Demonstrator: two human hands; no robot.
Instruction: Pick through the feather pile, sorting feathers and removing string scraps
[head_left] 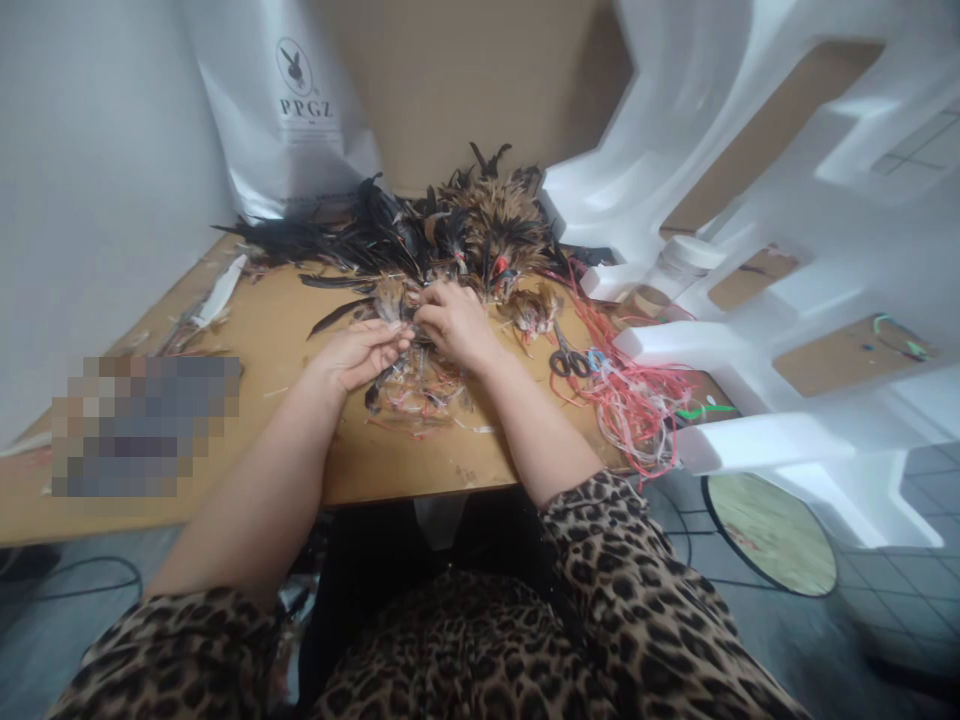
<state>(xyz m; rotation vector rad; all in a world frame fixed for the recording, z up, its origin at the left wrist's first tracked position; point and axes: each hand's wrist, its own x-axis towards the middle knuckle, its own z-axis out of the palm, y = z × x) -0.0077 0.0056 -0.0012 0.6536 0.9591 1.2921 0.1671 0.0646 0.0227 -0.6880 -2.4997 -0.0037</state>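
My left hand (366, 352) is closed over the wooden table, its thumb and fingers pinched on feathers (390, 302) at their lower ends. Right beside it, my right hand (454, 318) has its fingers bent in on the same spot. What its fingertips grip is partly hidden behind the hand. A long dark feather (336, 317) points out to the left of the hands. Below the fingers lies a loose litter of feather bits and pink and white strands (420, 392). A small brown feather bundle (536, 312) lies to the right of my right hand.
Black and brown feathers (480, 225) are heaped along the back. Black-handled scissors (570, 363) and tangled pink strings (637, 400) lie right, beside white foam packing (787, 440). A white feather (222, 292) lies left; a white printed bag (292, 110) stands behind.
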